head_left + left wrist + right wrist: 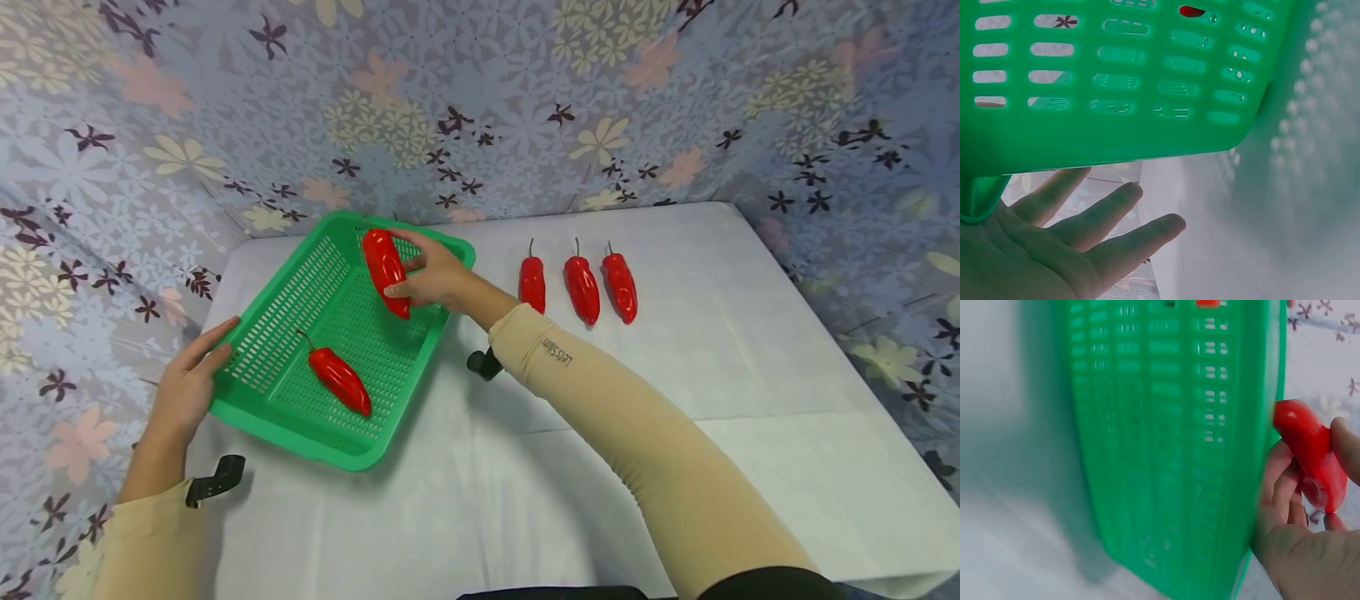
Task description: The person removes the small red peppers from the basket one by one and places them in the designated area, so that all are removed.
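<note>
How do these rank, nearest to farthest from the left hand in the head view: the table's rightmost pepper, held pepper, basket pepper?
1. Basket pepper: lying in the basket, right of the left hand.
2. Held pepper: farther right, in the right hand.
3. Rightmost pepper: on the table, right of the basket.

On my head feed I saw soft, even light, with small white glints on the red peppers (pixel 582 292) and a diffuse shadow beside the right sleeve (pixel 600 408) on the worktop (pixel 750 358). My left wrist feed was hazy, the left hand (pixel 1054 259) in shade, rows of pale light dots near the basket (pixel 300 440). In my right wrist feed, blur softened the basket.
</note>
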